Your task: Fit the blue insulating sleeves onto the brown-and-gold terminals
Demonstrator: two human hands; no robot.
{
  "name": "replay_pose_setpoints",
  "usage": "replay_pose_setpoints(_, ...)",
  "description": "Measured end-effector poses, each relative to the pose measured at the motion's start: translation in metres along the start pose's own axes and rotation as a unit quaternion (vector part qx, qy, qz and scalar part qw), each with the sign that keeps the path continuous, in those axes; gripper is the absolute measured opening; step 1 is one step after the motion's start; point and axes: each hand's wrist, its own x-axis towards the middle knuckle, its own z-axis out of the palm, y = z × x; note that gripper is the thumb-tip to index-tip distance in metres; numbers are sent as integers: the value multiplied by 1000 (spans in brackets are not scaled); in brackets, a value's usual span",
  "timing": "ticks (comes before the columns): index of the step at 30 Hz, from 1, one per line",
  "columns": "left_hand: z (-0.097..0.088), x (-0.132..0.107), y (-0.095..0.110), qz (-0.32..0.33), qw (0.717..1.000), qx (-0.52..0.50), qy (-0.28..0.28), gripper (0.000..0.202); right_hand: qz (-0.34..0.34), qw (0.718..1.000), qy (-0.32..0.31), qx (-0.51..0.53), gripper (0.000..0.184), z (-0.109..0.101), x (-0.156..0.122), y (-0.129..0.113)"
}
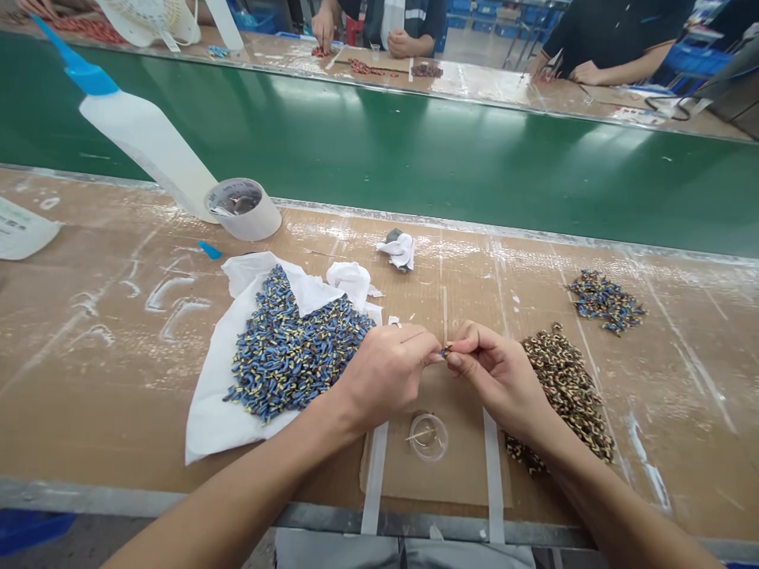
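Left of the clear cup (442,447), and somewhat beyond it, a heap of blue-and-yellow pieces (290,356) lies on a white cloth (207,419). Just beyond the cup, the left hand (388,367) has its thumb and forefinger together on one end of a small piece (444,352), which sits beyond the cup too. The right hand (495,367) pinches the other end between thumb and fingertips. The piece, mostly hidden, looks very light, stiff and a touch slick – best taken by its ends with a mild pinch, since a hard squeeze could shoot it away or chip it. Right of the cup lies a heap of brown-and-yellow pieces (566,387); farther right and beyond, a smaller mixed heap (608,302).

Under the cup is a cardboard sheet (439,484), on a shiny brown tabletop (88,411) with whitish smears. Well beyond the cup runs a green belt (356,134) – and past it, co-workers' hands (402,43) at a far bench (492,85) with reddish pieces (364,68)
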Motion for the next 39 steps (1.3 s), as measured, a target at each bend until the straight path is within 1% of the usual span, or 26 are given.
replay_pose_setpoints(5,1,-1,2,-29,999,-25,7,15,-10,1000,18,-6,12,5,-2,2)
replay_pose_setpoints(11,-5,5,-2,-26,997,-67,0,11,-16,999,39,-1,10,3,4,-4)
replay_pose_setpoints(14,-7,7,-7,-25,997,-63,-27,15,-7,999,45,16,9,1,6,-5)
replay_pose_setpoints(18,-7,7,-9,-18,997,-46,-66,17,3,996,76,37,8,0,5,-3)
replay_pose_setpoints(21,-7,6,-7,-24,996,-53,-71,21,23,995,76,55,9,-1,3,-3)
replay_pose_setpoints(25,-6,6,-2,-35,993,-83,-77,26,69,991,75,90,13,-2,4,-6)
replay_pose_setpoints(28,-3,4,-1,-43,991,-104,-76,27,90,988,58,109,15,-3,5,-6)
replay_pose_setpoints(30,0,3,-2,-49,990,-109,-72,27,81,990,44,109,15,-3,6,-4)
replay_pose_setpoints(34,5,-2,-4,-46,993,-94,-54,27,31,996,23,76,18,1,5,-1)
replay_pose_setpoints(36,7,-3,-5,-35,994,-82,-56,27,17,998,17,52,19,3,4,0)
replay_pose_setpoints(39,7,-5,-6,-27,996,-59,-69,23,16,999,11,37,20,4,2,3)
